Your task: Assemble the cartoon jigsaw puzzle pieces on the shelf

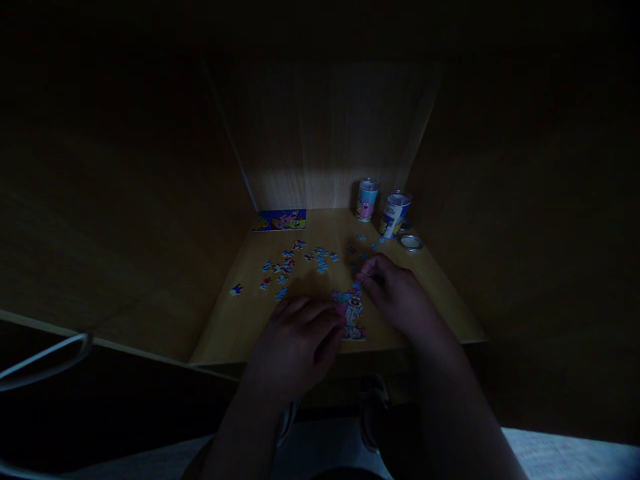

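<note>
Head view, quite dark: a wooden shelf [440, 313] carries a jigsaw. The partly joined puzzle [354, 310] lies close to the near edge, roughly midway between the left and right edges. The left hand [300, 337] lies over its left side, fingers bent and loosely together; whether they press down or grip anything, I cannot tell. The right hand [393, 290] is just beyond the block's far right corner, thumb and forefinger pinched together on what looks like a small puzzle piece [367, 274], of which only a thin pale edge shows.

Loose pieces [321, 267] lie scattered across the middle and left of the shelf, with a lone piece [236, 289] near the left edge. More lie past the right hand, toward the far right corner. There, too, stand a pink-and-blue can [367, 203] and a blue-and-white can [394, 217], with a round lid [411, 243] beside them at the right edge. A printed picture card [283, 220] lies along the far edge, at the left corner.

The step in hand appears to be adding single pieces to the block. Seating one would call for matching its tabs to the uneven far border while the left hand steadies the rest.
</note>
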`<state>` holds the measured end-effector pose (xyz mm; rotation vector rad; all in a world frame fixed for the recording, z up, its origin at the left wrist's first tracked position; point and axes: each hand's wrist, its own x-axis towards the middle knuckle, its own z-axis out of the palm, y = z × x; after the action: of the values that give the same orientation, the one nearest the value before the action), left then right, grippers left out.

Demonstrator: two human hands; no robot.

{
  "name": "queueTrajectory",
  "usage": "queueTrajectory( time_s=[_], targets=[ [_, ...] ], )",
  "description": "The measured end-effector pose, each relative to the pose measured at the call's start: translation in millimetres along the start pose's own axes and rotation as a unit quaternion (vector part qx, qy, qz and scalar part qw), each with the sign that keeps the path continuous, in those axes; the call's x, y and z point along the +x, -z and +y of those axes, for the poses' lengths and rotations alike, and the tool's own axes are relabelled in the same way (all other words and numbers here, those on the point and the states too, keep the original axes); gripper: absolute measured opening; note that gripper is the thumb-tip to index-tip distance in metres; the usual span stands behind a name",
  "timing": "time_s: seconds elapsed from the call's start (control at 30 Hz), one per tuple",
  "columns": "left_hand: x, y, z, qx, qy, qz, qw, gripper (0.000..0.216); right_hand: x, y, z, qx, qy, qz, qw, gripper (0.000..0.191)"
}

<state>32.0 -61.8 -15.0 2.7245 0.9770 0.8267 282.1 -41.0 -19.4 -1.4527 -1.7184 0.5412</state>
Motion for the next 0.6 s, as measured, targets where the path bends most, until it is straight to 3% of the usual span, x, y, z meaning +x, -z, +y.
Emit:
queueTrajectory(
  time_s=[0.43,0.6],
  targets=[
    [-0.5,0.5,0.5,-0.003,-0.002,-0.008,1.000,0.016,-0.6,-1.9,3.9,-0.017,0.009,0.004,1.000,0.006],
    [-0.7,-0.4,0.2,-0.001,0.000,-0.007,1.000,0.016,-2.4,0.9,-3.3,-0.003,0.011,0.033,0.999,0.009]
  ],
)
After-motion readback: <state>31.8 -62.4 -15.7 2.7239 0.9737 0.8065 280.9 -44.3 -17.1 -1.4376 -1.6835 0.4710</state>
